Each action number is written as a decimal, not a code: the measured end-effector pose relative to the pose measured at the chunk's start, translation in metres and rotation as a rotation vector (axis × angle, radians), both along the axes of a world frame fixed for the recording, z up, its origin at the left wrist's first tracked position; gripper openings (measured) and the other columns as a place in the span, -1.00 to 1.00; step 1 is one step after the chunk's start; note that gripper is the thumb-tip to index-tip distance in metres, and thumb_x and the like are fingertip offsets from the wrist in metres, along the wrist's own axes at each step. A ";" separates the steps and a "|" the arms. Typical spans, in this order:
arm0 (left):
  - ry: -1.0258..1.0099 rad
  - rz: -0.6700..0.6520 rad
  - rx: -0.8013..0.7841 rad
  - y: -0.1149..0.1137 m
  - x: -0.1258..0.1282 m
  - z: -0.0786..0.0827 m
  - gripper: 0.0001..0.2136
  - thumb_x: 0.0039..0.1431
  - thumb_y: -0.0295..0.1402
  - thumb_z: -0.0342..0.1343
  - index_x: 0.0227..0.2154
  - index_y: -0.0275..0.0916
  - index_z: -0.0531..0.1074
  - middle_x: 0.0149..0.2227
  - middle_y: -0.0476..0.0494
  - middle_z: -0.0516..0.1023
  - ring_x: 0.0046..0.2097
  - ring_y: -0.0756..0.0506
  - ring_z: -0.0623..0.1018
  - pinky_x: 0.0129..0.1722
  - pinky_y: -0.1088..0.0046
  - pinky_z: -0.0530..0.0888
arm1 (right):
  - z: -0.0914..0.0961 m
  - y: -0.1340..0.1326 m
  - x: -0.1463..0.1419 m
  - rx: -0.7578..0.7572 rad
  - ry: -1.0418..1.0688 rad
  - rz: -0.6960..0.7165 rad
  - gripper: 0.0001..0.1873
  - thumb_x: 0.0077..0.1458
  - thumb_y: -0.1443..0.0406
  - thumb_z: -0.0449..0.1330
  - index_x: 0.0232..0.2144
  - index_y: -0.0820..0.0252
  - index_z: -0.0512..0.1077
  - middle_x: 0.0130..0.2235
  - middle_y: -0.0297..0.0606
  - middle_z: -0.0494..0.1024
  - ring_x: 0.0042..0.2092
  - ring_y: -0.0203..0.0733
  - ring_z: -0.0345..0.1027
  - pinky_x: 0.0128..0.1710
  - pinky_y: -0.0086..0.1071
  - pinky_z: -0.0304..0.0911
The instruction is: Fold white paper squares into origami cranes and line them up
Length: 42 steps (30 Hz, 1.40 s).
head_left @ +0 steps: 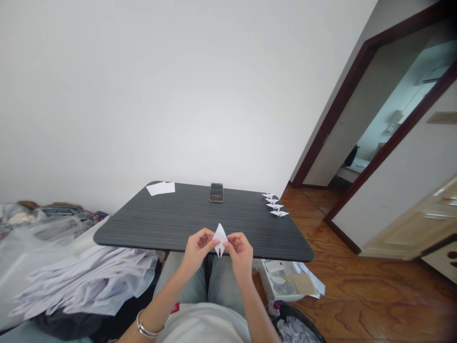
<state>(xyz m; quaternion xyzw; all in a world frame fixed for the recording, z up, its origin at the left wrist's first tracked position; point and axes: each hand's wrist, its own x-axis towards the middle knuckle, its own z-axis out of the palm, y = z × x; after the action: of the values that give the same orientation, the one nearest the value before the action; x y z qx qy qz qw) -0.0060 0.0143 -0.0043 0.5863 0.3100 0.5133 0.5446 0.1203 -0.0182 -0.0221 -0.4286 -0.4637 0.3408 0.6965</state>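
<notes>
Paper form (220, 240), white, narrow and sharply pointed, held up over the lap at the near edge of a dark wood-grain table (121, 233). Left hand (196, 250) and right hand (241, 252) both grasp it, thumbs and fingertips pinching its sides; neither hand is released or clenched into a fist. Risk: the sheet looks thin and the pinch is small, so too much pressure could leave a stray crease or crush the tip, and a slackened finger could drop the piece onto the jeans (224, 281) or toward the wastebasket (294, 328) of crumpled paper by the right leg. Row of four small origami cranes (274, 205) sits at the table's far right corner, light and crisp; a careless arm or a draft could tip them. Smartphone (216, 192) lies at the far edge, a loose white sheet (160, 188) at the far left corner. Table surface matte, finely streaked. Silver bangle (145, 326) on the left wrist. Heap of white sheets (85, 281) lies soft and rumpled to the left; white plastic tray (282, 281) rests beyond the right knee, above glossy wood flooring (367, 286).
</notes>
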 end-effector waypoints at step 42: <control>-0.150 0.220 -0.212 -0.002 0.009 0.000 -0.75 -0.19 -0.29 0.24 -0.64 -0.31 0.28 -0.58 0.02 0.42 -0.54 0.06 0.42 -0.53 0.57 0.44 | -0.006 0.003 -0.014 -0.141 0.229 0.032 -0.85 -0.16 0.28 0.27 -0.50 0.24 0.41 -0.54 -0.34 0.45 -0.48 -0.29 0.32 -0.44 -0.40 0.29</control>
<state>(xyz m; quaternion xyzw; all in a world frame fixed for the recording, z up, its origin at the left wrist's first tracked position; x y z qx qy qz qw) 0.0027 0.0126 -0.0047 0.4483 0.3831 0.5765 0.5656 0.1064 -0.0156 -0.0280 -0.4275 -0.3628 0.4305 0.7073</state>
